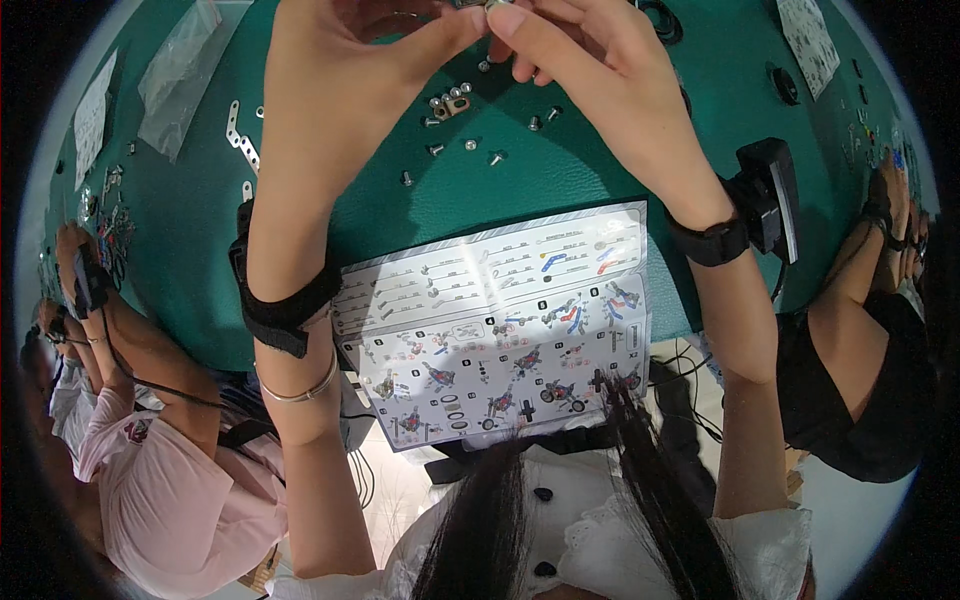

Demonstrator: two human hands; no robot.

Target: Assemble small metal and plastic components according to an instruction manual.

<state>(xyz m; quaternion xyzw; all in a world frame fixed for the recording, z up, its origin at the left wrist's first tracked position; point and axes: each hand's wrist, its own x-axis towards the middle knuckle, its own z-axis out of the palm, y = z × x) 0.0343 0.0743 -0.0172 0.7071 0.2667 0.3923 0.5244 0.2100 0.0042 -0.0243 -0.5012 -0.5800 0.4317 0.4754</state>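
Observation:
At the top edge of the head view, my left hand [365,75] and my right hand [610,70] meet with thumbs and fingertips closed together. Between them is a small metal part [472,3], mostly hidden by the fingers and cut off by the picture's edge. Just below my hands, on the green table, lie several loose silver screws [471,145]. A small metal bracket [456,106] sits among them, with a row of round screw heads beside it. Nearer to me, a printed sheet of assembly diagrams [490,330] hangs over the table's front edge.
Perforated metal strips [236,130] lie left of my left wrist. Further left are a clear plastic bag [185,80] and a white sheet [95,120]. To the right are a black ring [784,86] and another printed sheet [808,40]. People sit on both sides, with small parts before them.

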